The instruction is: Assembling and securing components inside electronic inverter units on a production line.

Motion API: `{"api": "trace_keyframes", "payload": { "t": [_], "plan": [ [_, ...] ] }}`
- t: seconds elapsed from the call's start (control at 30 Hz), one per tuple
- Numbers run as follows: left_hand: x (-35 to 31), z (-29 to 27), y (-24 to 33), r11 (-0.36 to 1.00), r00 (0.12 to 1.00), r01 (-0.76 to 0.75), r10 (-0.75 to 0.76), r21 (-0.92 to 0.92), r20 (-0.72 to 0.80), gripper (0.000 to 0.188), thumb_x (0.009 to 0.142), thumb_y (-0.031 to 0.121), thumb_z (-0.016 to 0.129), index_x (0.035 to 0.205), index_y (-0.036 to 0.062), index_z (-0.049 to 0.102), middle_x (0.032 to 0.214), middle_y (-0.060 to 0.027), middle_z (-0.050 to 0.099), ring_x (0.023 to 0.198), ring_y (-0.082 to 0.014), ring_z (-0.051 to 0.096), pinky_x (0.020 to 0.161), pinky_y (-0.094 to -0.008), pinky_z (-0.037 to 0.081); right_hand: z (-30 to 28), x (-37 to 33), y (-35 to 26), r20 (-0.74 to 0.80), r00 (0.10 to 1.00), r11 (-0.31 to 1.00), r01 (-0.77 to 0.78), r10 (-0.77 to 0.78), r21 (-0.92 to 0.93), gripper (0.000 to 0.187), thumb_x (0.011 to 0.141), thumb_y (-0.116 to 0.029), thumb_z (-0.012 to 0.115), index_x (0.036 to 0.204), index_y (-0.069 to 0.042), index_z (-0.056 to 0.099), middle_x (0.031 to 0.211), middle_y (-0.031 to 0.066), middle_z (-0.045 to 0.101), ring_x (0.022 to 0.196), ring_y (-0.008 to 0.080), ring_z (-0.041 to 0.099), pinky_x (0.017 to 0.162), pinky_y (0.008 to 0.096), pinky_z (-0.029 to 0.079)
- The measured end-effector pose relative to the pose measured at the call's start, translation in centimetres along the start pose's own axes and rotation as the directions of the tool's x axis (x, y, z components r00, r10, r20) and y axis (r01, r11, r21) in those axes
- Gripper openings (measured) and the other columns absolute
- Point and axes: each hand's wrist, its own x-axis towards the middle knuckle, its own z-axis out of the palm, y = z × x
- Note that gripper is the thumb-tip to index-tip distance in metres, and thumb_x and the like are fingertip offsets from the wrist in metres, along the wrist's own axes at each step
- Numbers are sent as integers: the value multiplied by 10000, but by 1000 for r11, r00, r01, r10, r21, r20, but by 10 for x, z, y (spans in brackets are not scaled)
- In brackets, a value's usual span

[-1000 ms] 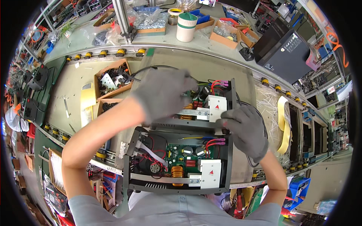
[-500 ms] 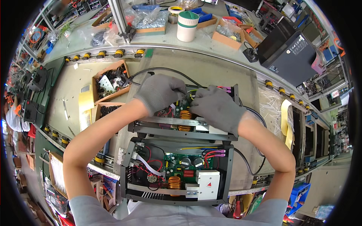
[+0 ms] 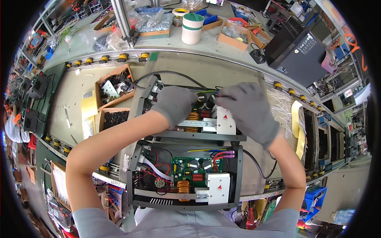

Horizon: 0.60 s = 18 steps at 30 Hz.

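while far unit [image 3: 203,116] lies beneath, left hand [image 3: 174,104] and right hand [image 3: 249,111] half-curled, can't tell if gripping anything.

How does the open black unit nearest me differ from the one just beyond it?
The far unit has your gloved left hand and right hand over it; the near unit has neither. The near unit shows its parts mostly uncovered, while the far unit is partly hidden behind the hands. Both are black-cased and open on top, with an orange coil and a white plate bearing a red triangle.
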Motion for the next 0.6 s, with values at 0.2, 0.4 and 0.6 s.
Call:
{"api": "trace_keyframes", "payload": {
  "t": [0.2, 0.4, 0.6],
  "plan": [
    [6, 8, -10, 995, 990, -53, 41, 87, 131, 175, 765, 138, 549, 845, 110, 702, 794, -123, 665, 763, -295, 654, 662, -402, 511, -66, -73, -17, -173, 959, 974, -221, 226, 47, 325, 658, -68, 595, 975, -124, 640, 982, 21, 597, 903, 249, 538, 806, 365, 403],
    [23, 18, -8, 970, 970, -242, 242, 19, 31, 189, 775, 144, 537, 842, 50, 686, 822, -192, 650, 807, -342, 640, 717, -417, 508, -89, -164, -66, -407, 754, 840, -538, 516, 70, 173, 751, -84, 593, 911, -97, 658, 883, 54, 639, 824, 263, 554, 776, 368, 419],
    [15, 8, -9, 828, 940, -336, 322, 449, 110, 207, 721, 134, 605, 904, 127, 701, 998, -122, 569, 957, -312, 561, 812, -414, 469, -71, -293, -142, -829, 161, 562, -801, 535, 208, 112, 805, -66, 544, 837, 12, 618, 891, 148, 633, 845, 265, 573, 775, 357, 460]
  ]
}}
